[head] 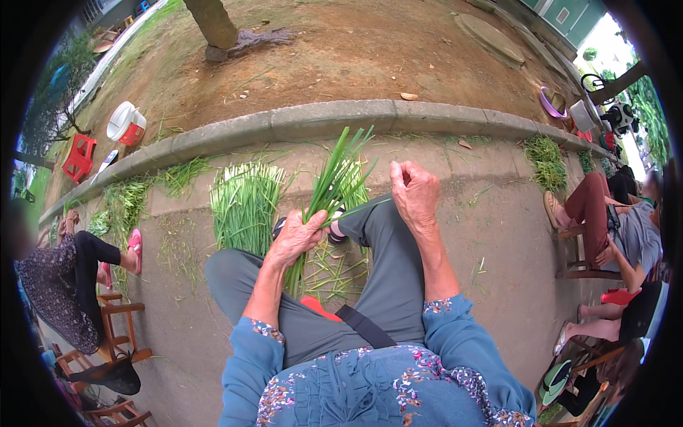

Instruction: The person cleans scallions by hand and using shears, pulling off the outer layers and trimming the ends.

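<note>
My left hand [300, 235] is closed around a small bunch of long green leafy stalks [328, 187], likely garlic chives, held above the gap between my knees. My right hand [418, 195] is raised over my right knee, its fingers curled with thumb and index finger near each other; whether a thin leaf is pinched there I cannot tell. A large neat pile of the same stalks [248, 208] lies on the pavement beyond my left knee. Another pile [352, 184] is partly hidden behind the held bunch. Loose trimmings [336, 275] lie on the ground between my legs.
A concrete curb [331, 118] crosses ahead, with bare soil and a tree trunk [213, 24] beyond. A white bucket [127, 124] and red stool [80, 157] stand left. Seated people flank me; near them lie green heaps [545, 163] and a wooden chair [120, 325].
</note>
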`<action>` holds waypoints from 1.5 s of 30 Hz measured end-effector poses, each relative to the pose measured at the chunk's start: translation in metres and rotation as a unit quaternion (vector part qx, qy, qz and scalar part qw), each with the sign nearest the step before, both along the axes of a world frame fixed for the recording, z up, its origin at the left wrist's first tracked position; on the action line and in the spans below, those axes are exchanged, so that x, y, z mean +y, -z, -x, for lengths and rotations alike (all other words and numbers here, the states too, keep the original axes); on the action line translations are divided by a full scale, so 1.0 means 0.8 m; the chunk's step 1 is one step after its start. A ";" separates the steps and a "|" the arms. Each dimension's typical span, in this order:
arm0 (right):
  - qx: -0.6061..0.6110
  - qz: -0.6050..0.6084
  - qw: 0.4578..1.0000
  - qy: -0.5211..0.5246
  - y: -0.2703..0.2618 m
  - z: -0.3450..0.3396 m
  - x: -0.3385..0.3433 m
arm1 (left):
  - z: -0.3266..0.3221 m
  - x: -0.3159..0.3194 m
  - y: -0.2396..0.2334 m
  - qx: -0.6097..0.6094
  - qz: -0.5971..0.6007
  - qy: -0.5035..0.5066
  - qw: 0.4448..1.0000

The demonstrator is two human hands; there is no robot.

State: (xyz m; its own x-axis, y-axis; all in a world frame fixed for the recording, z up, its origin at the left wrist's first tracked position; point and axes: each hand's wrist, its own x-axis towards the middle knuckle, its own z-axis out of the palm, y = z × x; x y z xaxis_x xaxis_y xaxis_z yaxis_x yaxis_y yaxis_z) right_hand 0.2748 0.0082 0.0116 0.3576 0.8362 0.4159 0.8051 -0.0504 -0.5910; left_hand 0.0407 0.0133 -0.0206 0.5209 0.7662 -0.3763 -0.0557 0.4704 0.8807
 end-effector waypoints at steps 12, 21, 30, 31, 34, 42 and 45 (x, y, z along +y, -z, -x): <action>0.037 -0.174 0.978 -0.111 -0.022 0.004 0.011 | -0.004 -0.005 -0.002 0.042 -0.035 0.046 0.997; -0.145 -0.124 0.973 -0.131 -0.029 0.001 0.016 | -0.004 -0.006 -0.003 0.063 -0.047 0.066 0.995; -0.200 -0.116 0.966 -0.119 -0.012 -0.007 0.017 | -0.003 -0.006 -0.005 0.060 -0.036 0.063 0.996; -0.210 -0.110 0.965 -0.111 -0.011 -0.007 0.017 | -0.003 -0.006 -0.006 0.056 -0.032 0.059 0.996; -0.210 -0.095 0.970 -0.084 -0.002 -0.004 0.016 | -0.006 -0.008 -0.009 0.058 -0.041 0.054 0.996; -0.054 -0.048 0.997 0.015 0.019 0.004 0.020 | -0.006 -0.006 0.004 0.067 -0.089 0.063 0.992; -0.011 -0.067 0.997 0.033 0.016 -0.011 0.023 | -0.005 -0.007 0.006 0.066 -0.093 0.063 0.992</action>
State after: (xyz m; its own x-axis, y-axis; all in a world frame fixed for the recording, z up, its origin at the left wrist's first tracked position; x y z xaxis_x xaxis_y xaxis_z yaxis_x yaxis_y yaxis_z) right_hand 0.2836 0.0269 -0.0010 0.3990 0.7474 0.5312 0.8160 -0.0252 -0.5775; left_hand 0.0450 0.0080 -0.0257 0.5725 0.7606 -0.3062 0.1142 0.2959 0.9484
